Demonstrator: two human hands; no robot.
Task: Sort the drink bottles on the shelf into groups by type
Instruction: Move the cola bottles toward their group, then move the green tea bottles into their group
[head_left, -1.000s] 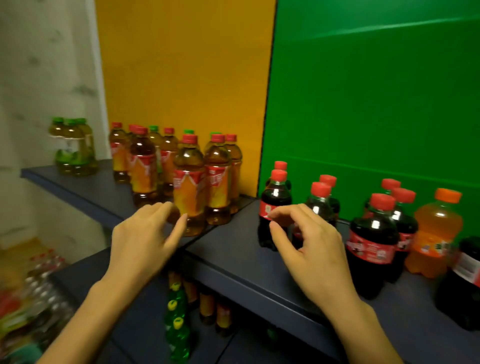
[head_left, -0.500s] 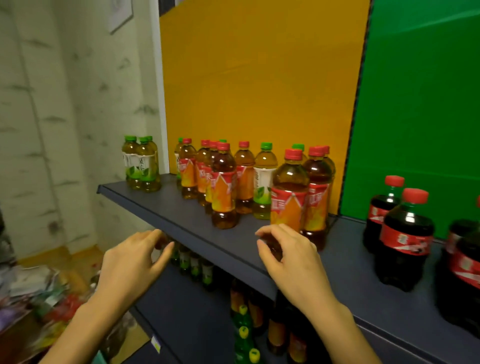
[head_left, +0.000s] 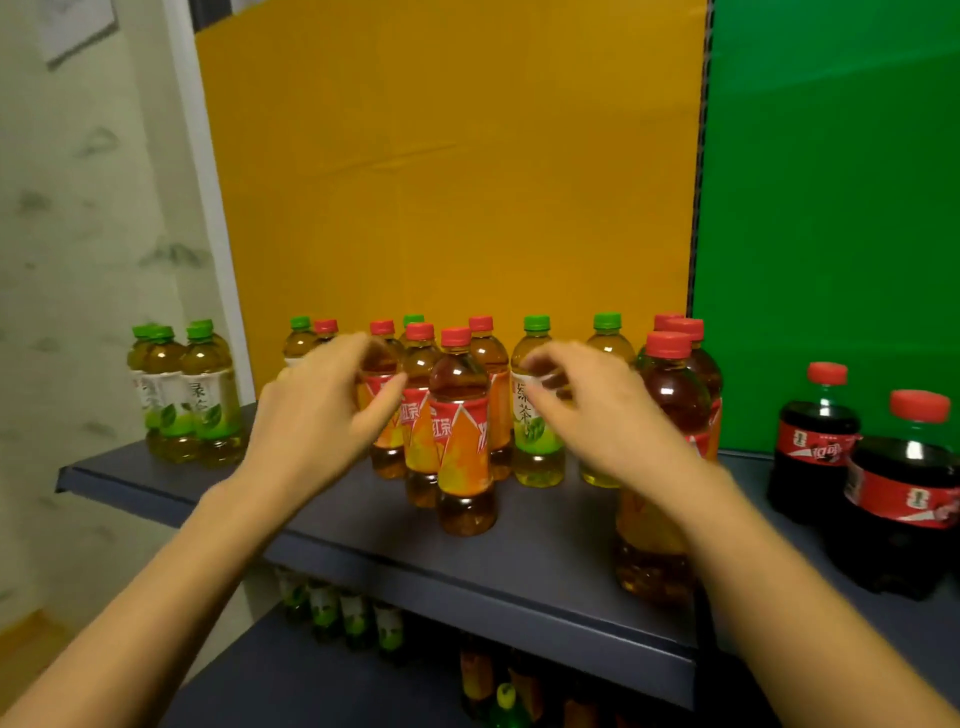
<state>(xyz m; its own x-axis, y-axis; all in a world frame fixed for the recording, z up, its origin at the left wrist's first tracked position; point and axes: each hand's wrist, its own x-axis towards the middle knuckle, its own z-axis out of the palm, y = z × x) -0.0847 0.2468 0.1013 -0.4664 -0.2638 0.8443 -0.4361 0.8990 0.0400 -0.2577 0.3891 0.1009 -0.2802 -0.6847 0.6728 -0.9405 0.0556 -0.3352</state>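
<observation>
While fingers (head_left: 540, 364) curl, green-capped bottle (head_left: 536, 410) sits behind.

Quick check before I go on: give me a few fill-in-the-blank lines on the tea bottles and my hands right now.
1. The wall panel behind the tea bottles is ____.
2. The bottle just beyond the right hand has a ____ cap.
3. The cola bottles stand to the ____ of the tea bottles.
4. The left hand holds ____.

Missing words: yellow; green; right; nothing
</observation>
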